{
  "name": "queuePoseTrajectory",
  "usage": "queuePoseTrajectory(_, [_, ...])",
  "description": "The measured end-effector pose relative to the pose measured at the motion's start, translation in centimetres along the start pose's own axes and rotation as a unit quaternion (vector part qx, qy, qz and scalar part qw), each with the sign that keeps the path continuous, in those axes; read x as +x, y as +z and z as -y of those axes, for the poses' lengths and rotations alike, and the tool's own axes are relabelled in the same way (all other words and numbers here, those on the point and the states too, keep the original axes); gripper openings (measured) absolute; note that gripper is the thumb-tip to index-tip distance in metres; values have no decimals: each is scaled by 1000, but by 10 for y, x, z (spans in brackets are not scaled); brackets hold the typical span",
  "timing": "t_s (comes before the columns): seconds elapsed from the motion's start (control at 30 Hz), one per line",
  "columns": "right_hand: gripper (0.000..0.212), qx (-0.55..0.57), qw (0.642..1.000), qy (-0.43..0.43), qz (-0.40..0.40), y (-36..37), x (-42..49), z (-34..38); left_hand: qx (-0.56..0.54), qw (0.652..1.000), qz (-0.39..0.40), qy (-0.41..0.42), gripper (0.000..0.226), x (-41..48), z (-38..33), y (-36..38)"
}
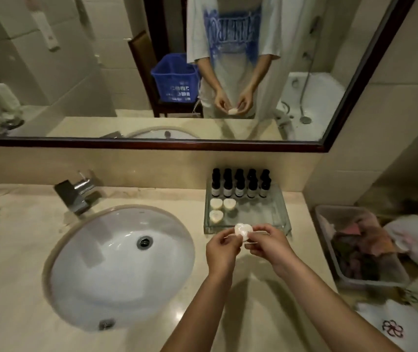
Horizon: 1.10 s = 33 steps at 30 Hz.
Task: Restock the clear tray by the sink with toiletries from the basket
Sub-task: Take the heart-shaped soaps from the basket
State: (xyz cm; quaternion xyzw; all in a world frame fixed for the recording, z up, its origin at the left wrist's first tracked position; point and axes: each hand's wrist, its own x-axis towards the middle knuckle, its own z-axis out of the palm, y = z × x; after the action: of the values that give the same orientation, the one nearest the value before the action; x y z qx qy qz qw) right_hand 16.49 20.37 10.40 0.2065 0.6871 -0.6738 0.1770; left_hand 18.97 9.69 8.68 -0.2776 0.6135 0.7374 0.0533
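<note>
A clear tray (pixel 280 212) stands on the counter right of the sink. Along its back stands a row of several small dark bottles (pixel 239 185), and three white heart-shaped soaps (pixel 222 204) lie at its front left. Just before the tray's front edge, my left hand (pixel 222 250) and my right hand (pixel 266 243) both pinch a wrapped white heart-shaped soap (pixel 242 232) between their fingertips. The basket (pixel 330 247), a pale plastic bin full of mixed packets, sits at the counter's right end.
A round white sink (pixel 116 262) with a chrome tap (pixel 76 194) fills the left of the counter. A mirror (pixel 126 72) hangs above. White cloth and bags (pixel 413 240) lie beside the basket at the right.
</note>
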Motion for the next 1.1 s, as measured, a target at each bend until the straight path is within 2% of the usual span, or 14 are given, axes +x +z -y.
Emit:
queuePoseTrajectory(0.13, [11,-11,998,54,-18,18,71,4,162,985,-1,51,34,67,0,4])
queuePoseTrajectory(0.27, [11,-7,994,106,-29,25,118,-10,259,963,9,77,33,107,14,8])
queuePoseTrajectory(0.43, [13,-46,992,118,-27,23,147,-20,387,914,-33,116,35,125,28,5])
queuePoseTrajectory(0.53, [10,-61,992,109,-34,25,156,-22,405,895,-82,170,35,132,34,-3])
queuePoseTrajectory(0.6, [9,-60,992,102,-46,27,160,-24,417,885,-97,183,47,139,35,-10])
queuePoseTrajectory(0.7, [11,-84,990,86,-77,27,165,-31,417,888,-81,175,60,152,34,-15])
queuePoseTrajectory(0.8, [27,-163,983,27,-79,27,161,-36,422,888,-54,173,58,161,34,-16])
queuePoseTrajectory(0.93, [45,-347,934,-84,-25,32,150,-33,417,889,-44,181,54,164,37,-17])
queuePoseTrajectory(1.03, [44,-406,906,-113,-35,35,152,-37,414,889,-46,190,53,166,41,-18])
queuePoseTrajectory(1.1, [43,-415,901,-121,-39,36,153,-38,405,892,-48,194,54,168,42,-19])
